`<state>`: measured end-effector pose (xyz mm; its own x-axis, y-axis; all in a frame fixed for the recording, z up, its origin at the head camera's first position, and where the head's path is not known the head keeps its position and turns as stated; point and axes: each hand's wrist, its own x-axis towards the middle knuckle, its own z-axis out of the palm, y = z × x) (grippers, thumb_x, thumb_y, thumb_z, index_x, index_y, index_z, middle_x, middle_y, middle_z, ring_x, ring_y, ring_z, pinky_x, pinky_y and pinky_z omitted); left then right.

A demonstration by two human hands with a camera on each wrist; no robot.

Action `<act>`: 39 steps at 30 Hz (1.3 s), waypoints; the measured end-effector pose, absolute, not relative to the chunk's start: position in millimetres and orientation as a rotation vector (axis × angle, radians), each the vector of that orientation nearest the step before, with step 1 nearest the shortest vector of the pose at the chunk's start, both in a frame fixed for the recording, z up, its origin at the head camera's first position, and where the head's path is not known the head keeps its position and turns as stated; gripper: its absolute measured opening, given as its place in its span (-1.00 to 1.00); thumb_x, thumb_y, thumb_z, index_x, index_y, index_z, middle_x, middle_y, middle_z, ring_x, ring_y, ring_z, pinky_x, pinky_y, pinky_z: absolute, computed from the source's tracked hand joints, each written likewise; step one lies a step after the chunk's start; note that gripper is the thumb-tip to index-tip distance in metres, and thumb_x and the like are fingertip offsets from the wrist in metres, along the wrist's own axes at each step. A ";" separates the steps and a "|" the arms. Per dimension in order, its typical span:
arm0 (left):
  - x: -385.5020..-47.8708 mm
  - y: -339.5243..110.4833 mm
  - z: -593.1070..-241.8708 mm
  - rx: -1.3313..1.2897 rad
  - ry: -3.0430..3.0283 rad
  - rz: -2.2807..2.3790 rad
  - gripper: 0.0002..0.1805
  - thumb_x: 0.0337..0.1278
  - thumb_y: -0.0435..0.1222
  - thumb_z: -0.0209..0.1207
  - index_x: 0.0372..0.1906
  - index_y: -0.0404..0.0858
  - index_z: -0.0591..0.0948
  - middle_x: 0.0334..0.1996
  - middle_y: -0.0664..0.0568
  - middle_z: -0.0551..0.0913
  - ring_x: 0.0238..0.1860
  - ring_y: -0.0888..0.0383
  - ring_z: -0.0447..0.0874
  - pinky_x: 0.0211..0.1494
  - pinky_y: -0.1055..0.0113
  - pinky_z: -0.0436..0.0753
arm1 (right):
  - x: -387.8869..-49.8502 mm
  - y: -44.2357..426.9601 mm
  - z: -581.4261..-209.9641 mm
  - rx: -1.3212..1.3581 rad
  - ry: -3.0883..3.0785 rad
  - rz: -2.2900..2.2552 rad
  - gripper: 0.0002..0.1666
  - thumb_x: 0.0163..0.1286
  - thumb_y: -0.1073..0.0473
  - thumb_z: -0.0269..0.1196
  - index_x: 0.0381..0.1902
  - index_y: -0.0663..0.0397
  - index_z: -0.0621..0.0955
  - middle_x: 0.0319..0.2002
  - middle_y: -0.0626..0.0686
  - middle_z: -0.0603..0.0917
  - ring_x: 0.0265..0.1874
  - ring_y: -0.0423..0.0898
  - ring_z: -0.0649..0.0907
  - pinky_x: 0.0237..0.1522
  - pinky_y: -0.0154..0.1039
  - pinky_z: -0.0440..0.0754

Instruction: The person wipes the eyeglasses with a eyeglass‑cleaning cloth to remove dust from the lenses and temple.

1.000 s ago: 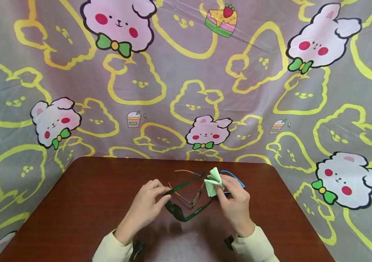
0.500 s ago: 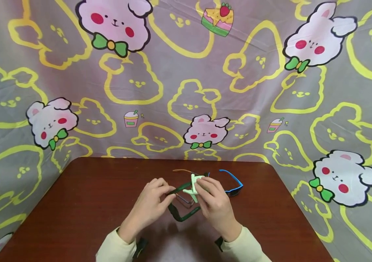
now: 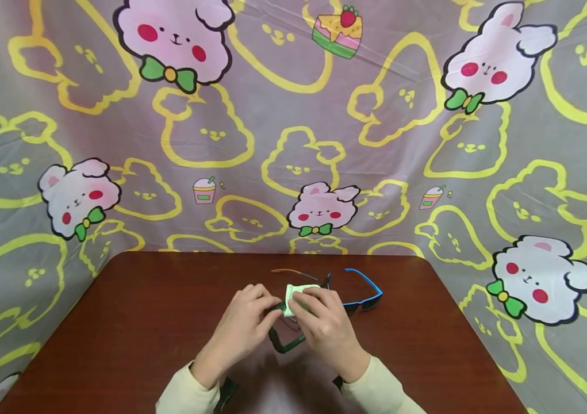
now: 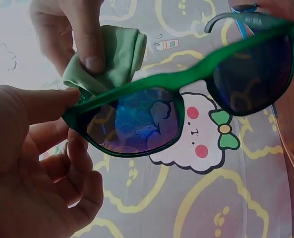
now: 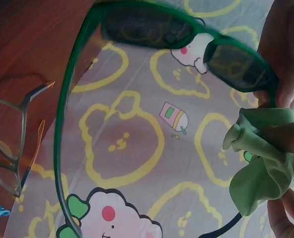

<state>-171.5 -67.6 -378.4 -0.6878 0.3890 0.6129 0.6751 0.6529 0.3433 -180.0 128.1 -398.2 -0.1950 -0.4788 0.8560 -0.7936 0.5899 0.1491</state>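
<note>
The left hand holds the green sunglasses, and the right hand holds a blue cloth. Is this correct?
Not quite: the cloth is green, not blue, as the right wrist view shows. The left hand does hold the green sunglasses, and the right hand the cloth.

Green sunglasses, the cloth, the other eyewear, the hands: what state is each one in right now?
Green sunglasses: unfolded, held up
Left hand: pinching one corner of that frame
Light green cloth: bunched, against one arm of the frame
Right hand: gripping the cloth
Orange-tipped eyeglasses: unfolded, lying on the table
Blue-framed sunglasses: lying on the table, at least one arm unfolded
</note>
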 end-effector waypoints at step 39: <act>-165.1 -76.7 -382.7 -0.866 -2.497 -0.910 -0.94 0.09 -0.29 0.30 -0.31 -0.11 0.72 -0.45 0.35 0.42 -0.44 0.36 0.27 -0.35 0.40 0.35 | -188.5 138.2 -399.7 1.009 -1.934 0.411 -0.72 -0.12 0.39 0.48 -0.39 0.11 0.67 -0.37 -0.04 0.66 -0.34 -0.08 0.58 -0.36 -0.22 0.47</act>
